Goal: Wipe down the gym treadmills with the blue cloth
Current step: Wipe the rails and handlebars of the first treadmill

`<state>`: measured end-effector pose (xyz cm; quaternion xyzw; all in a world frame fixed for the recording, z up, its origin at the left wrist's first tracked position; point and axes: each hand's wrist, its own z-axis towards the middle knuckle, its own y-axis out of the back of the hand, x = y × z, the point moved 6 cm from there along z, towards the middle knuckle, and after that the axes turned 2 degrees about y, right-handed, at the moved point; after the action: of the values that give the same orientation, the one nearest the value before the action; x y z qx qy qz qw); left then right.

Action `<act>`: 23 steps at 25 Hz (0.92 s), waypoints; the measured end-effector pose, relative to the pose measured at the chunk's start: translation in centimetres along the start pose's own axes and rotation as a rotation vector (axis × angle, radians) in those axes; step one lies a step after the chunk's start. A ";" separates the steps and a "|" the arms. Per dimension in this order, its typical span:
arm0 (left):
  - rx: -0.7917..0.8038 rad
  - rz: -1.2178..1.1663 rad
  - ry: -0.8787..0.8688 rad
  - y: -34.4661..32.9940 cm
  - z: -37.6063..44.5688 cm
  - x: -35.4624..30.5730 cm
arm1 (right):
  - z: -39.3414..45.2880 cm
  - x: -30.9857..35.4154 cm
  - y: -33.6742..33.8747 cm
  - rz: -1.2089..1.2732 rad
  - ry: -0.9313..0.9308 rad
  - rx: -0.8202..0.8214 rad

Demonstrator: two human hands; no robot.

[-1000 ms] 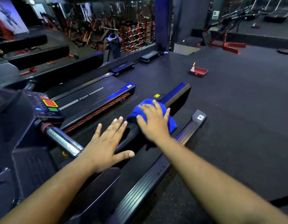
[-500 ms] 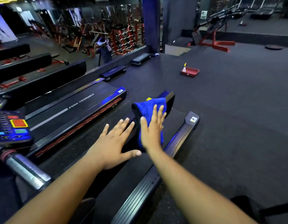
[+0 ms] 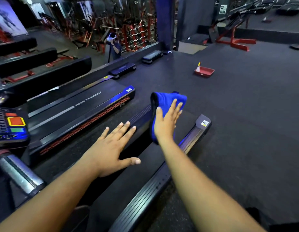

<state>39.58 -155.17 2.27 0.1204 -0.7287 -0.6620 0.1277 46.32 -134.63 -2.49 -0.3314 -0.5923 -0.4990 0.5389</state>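
My right hand (image 3: 168, 122) presses the soft blue cloth (image 3: 165, 104) flat-fingered against the black treadmill's side rail (image 3: 140, 114), which runs away ahead; my left hand (image 3: 110, 148) (spread, empty) rests nearer me.

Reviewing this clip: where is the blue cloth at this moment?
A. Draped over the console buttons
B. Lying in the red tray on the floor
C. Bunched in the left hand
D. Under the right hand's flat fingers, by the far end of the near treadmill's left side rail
D: the right hand presses straight fingers on the blue cloth there, while the left hand lies flat and bare.
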 end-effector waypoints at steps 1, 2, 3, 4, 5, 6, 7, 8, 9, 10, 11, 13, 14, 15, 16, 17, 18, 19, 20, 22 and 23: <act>0.001 0.000 0.002 -0.1 0.0 0.0 | -1.7 -0.6 -0.7 0.028 -0.004 0.025; 0.005 0.001 0.001 -0.1 0.0 0.0 | -2.0 -0.9 -0.8 0.047 -0.007 0.020; 0.009 0.004 0.001 -0.2 0.0 -0.1 | -0.6 -0.9 -0.4 0.082 -0.020 -0.003; 0.010 0.005 0.005 -0.1 0.0 0.0 | 1.3 -0.9 0.1 0.108 -0.039 -0.026; 0.011 0.003 0.010 -0.1 0.0 0.0 | 3.5 -1.0 0.6 0.134 -0.054 -0.055; 0.013 0.000 0.012 -0.1 0.0 0.0 | 5.3 -1.1 1.4 0.176 -0.074 -0.098; 0.016 0.000 0.013 -0.1 -0.1 -0.1 | 5.9 -1.4 2.0 0.232 -0.113 -0.134; 0.015 0.001 0.013 -0.1 -0.1 -0.1 | 5.1 -1.7 1.9 0.279 -0.146 -0.159; 0.014 0.001 0.013 -0.1 -0.2 -0.1 | 3.1 -1.8 1.2 0.301 -0.148 -0.161; 0.013 -0.003 0.013 -0.1 -0.2 -0.2 | 0.3 -1.6 0.2 0.303 -0.095 -0.143; 0.009 -0.009 0.012 -0.1 -0.2 -0.2 | -2.6 -1.5 -0.9 0.285 -0.029 -0.110; 0.003 -0.017 0.014 0.1 -0.1 -0.2 | -4.8 -0.9 -1.7 0.195 0.057 -0.025; 0.007 -0.018 0.011 0.0 -0.1 -0.2 | -2.9 -0.5 -1.3 0.155 0.082 -0.012; 0.010 -0.020 0.006 -0.1 0.0 -0.2 | 0.3 -0.2 -0.6 0.081 0.069 -0.020; 0.008 -0.021 0.003 0.0 0.0 -0.1 | 3.3 0.5 0.5 -0.023 0.054 -0.017; 0.010 -0.018 0.004 -0.1 0.0 0.0 | 5.8 1.0 1.5 -0.128 0.050 -0.009; 0.013 -0.013 0.003 -0.1 0.0 0.1 | 7.0 1.6 2.0 -0.212 0.055 0.006; 0.017 -0.008 0.003 -0.2 0.0 0.0 | 6.5 2.0 1.8 -0.275 0.084 0.023; 0.022 -0.002 0.005 -0.3 -0.1 -0.1 | 4.4 2.5 1.0 -0.313 0.154 0.067; 0.018 0.007 0.017 -0.2 -0.1 -0.1 | -1.5 2.9 -0.9 -0.324 0.383 0.163; 0.018 0.002 0.023 -0.2 -0.1 0.0 | -3.1 2.7 -1.3 -0.333 0.472 0.210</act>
<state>39.63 -155.25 2.08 0.1285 -0.7331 -0.6540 0.1359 45.51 -138.32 -0.47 -0.0474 -0.5453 -0.5795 0.6038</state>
